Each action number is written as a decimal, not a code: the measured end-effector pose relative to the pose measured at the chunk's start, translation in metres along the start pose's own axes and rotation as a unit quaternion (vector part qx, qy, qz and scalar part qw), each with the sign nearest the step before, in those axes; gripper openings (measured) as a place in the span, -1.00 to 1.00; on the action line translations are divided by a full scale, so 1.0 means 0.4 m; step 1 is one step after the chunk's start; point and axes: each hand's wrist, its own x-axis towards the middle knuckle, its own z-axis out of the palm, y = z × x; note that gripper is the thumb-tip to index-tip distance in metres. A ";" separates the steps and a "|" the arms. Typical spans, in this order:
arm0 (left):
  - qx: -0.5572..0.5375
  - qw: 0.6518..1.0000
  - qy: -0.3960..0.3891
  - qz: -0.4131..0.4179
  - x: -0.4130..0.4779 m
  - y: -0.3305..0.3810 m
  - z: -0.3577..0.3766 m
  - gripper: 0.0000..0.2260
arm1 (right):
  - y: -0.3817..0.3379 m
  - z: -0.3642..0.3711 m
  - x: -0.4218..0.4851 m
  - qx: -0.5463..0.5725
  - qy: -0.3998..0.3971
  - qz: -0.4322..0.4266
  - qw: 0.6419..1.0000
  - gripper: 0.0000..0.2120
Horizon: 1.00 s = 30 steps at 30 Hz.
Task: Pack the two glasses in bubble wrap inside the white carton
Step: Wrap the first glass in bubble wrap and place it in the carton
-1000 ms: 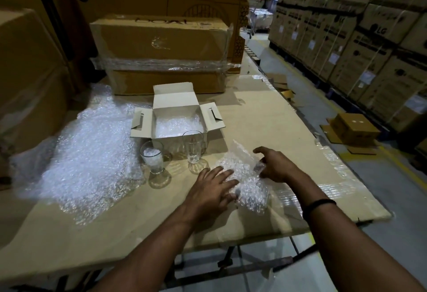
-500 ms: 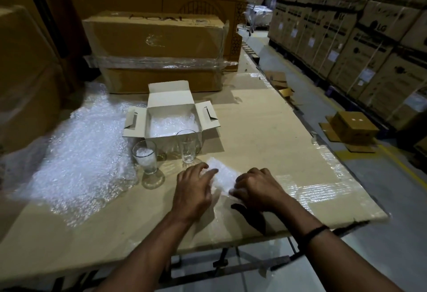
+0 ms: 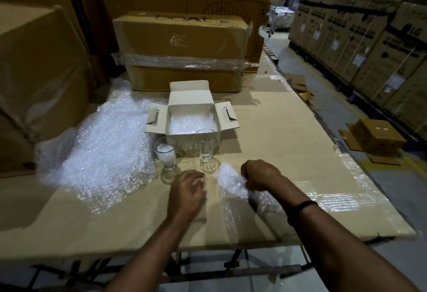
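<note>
Bubble wrap piece being bunched for the empty glass.

The right hand grips the bubble wrap piece. The left hand is curled beside it, but blur hides whether it pinches anything. Just behind stand the empty glass and the stuffed glass, in front of the open white carton. It is better to roll the piece narrow, so it enters the empty glass without tipping it.

left hand has smeared fingertips, can't tell if they pinch anything; right hand fingers vanish behind the wrap piece it grips; labels on the stacked boxes at 2 o'clock too tiny to read; both forearms cut off at 6 o'clock
</note>
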 end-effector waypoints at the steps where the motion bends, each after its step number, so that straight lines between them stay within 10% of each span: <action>1: -0.026 0.997 0.064 -0.041 0.000 -0.013 -0.025 -0.82 | -0.006 0.006 0.000 0.002 0.017 -0.014 1.000 -0.85; 7: -0.074 0.975 0.146 -0.149 0.053 -0.056 -0.129 -0.47 | -0.070 0.004 -0.030 0.243 0.140 -0.072 0.957 -0.88; 19: -0.147 0.977 -0.011 -0.155 0.127 -0.106 -0.159 -0.53 | -0.277 -0.055 -0.056 0.744 0.106 -0.014 0.660 -0.88; 24: -0.186 0.971 -0.088 -0.126 0.106 -0.144 -0.174 -0.40 | -0.317 -0.087 -0.029 0.601 0.157 -0.068 0.781 -0.66; 27: -0.180 0.973 -0.093 -0.114 0.115 -0.163 -0.173 -0.48 | -0.355 -0.104 0.002 0.295 0.264 -0.134 0.908 -0.72; 30: -0.197 0.968 -0.093 -0.121 0.117 -0.179 -0.165 -0.48 | -0.382 -0.141 0.013 0.001 0.269 -0.192 0.944 -0.85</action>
